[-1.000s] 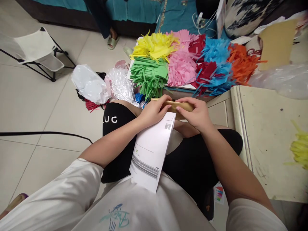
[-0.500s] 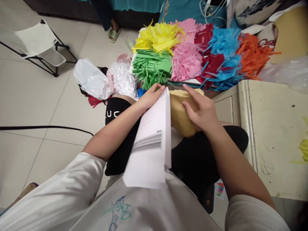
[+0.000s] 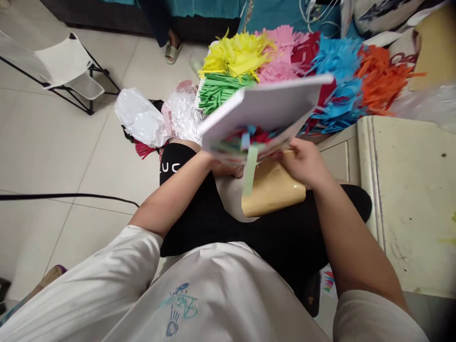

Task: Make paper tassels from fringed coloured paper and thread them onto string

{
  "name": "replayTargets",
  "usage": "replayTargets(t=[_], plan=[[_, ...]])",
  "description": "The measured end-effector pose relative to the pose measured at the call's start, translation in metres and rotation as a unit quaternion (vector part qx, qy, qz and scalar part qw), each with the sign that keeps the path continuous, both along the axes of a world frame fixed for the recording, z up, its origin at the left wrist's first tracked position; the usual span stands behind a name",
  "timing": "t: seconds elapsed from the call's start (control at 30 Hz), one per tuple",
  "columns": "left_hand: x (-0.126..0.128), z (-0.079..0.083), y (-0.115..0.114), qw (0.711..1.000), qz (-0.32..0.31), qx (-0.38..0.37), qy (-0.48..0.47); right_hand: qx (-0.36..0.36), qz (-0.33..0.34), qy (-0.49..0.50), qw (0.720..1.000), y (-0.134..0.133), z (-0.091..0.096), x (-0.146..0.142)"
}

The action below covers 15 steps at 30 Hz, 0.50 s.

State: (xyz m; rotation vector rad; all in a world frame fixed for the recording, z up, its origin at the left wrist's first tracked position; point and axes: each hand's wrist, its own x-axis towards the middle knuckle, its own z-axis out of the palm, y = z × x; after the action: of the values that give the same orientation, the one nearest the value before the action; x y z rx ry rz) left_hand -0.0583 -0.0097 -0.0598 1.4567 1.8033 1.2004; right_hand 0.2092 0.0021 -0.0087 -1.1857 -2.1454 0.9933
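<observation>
I sit with my legs crossed. My left hand (image 3: 223, 167) is under a flat white box (image 3: 270, 104) and holds it up, tilted, in front of me; most of its fingers are hidden. Coloured paper scraps show at the box's lower edge, and a pale green strip (image 3: 250, 168) hangs down from it. My right hand (image 3: 306, 161) is closed on the top edge of a tan paper sheet (image 3: 270, 192) lying on my lap, close under the box.
Piles of fringed paper, yellow (image 3: 237, 54), green, pink, blue and orange (image 3: 381, 78), lie ahead. A cream cabinet top (image 3: 409, 190) stands at my right. Plastic bags (image 3: 142, 116), a folding stool (image 3: 60, 61) and a black cable (image 3: 71, 195) are on the tiled floor at left. Another person's sandalled foot (image 3: 173, 50) is beyond.
The white box went from lying on my lap to lifted and flipped upward by my left hand. The tan sheet is uncovered, with my right hand staying on it.
</observation>
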Motion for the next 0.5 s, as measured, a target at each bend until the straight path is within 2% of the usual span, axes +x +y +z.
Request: replayTargets(t=[0.1,0.17,0.23,0.3,0.4,0.5], plan=[[-0.019,0.002,0.004,0.989,-0.086,0.089,-0.082,-0.038,-0.062,0.000,0.997,0.006,-0.004,0.006],[-0.027,0.003,0.002,0.963,-0.131,0.184,-0.150,-0.066,-0.078,-0.018,0.995,0.008,-0.006,0.004],[-0.030,0.005,-0.001,0.939,-0.142,0.261,-0.175,-0.097,-0.074,-0.039,0.992,0.007,-0.009,-0.002],[-0.029,0.007,-0.006,0.940,-0.131,0.281,-0.142,-0.131,-0.048,-0.063,0.988,0.005,-0.010,-0.008],[-0.026,0.009,-0.012,0.950,-0.143,0.267,-0.078,-0.175,0.000,-0.084,0.981,0.001,-0.010,-0.015],[-0.027,0.011,-0.017,0.951,-0.165,0.259,-0.025,-0.172,0.000,-0.057,0.983,0.000,-0.010,-0.016]])
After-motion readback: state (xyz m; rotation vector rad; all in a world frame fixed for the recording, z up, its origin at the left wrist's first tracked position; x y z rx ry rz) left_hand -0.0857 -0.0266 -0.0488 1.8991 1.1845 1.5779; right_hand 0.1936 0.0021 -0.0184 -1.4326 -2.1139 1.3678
